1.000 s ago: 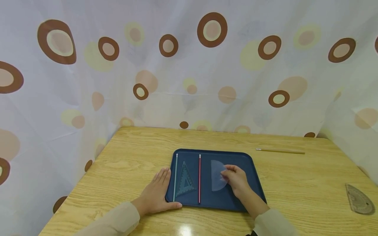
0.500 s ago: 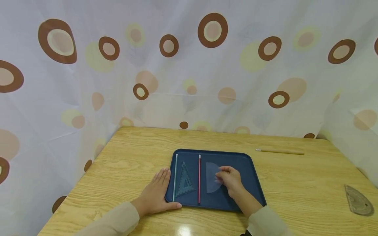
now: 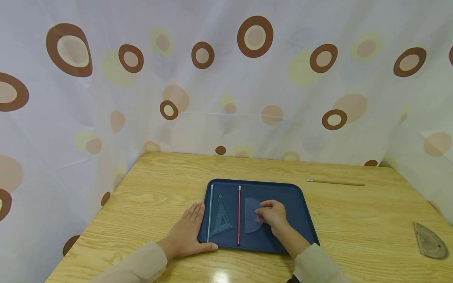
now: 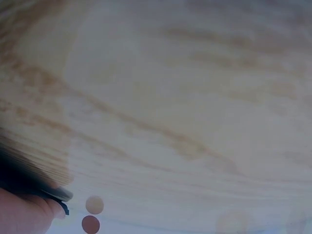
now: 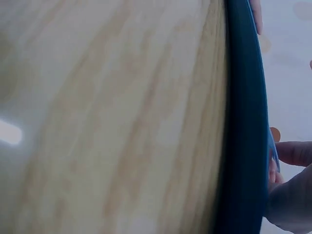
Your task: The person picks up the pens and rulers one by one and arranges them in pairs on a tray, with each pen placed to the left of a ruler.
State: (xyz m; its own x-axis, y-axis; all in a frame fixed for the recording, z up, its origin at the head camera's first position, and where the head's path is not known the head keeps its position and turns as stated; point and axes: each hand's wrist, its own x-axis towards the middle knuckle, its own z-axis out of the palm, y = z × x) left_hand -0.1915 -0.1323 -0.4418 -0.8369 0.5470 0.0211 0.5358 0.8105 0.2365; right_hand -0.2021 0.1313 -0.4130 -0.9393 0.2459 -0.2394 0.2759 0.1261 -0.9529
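Observation:
My right hand (image 3: 275,217) pinches the curved side of a clear protractor (image 3: 250,220) over the dark blue tray (image 3: 291,196); whether its straight edge touches the tray is hard to tell. In the right wrist view the protractor (image 5: 274,148) shows as a thin sliver beside the thumb and fingers. With fingers straight, my left hand (image 3: 188,235) rests against the tray's left front corner, its thumb along the front edge. Inside the tray lie a teal pencil (image 3: 210,214), a clear triangular set square (image 3: 222,220) and a red pencil (image 3: 239,216), left to right.
A yellow pencil (image 3: 336,182) lies on the wooden table (image 3: 166,177) behind the tray to the right. Near the table's right edge lies another clear protractor (image 3: 429,241). A curtain (image 3: 226,78) with circle patterns encloses the back and sides.
My right hand has moved left and slightly towards me with the protractor, bringing its straight edge nearer the red pencil. The left hand has stayed in place.

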